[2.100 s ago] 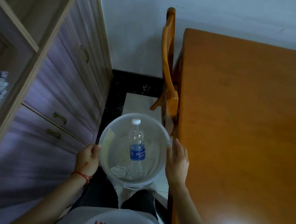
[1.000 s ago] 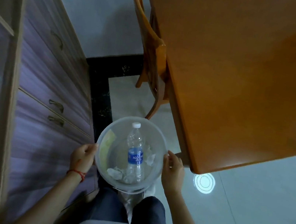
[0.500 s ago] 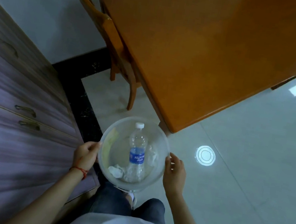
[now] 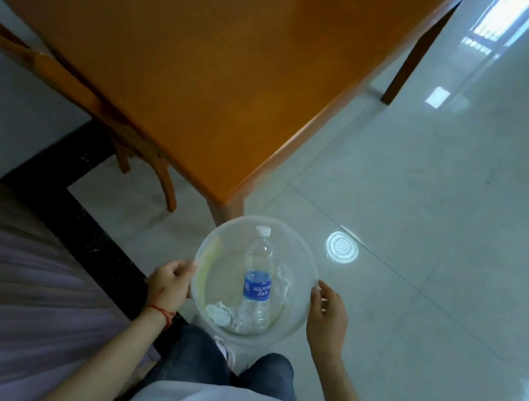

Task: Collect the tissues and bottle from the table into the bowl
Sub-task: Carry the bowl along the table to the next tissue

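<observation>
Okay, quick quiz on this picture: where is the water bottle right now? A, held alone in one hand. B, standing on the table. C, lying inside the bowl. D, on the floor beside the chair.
C: the bottle lies inside the clear bowl with crumpled tissues, and the left hand and right hand each hold the bowl's rim.
</observation>
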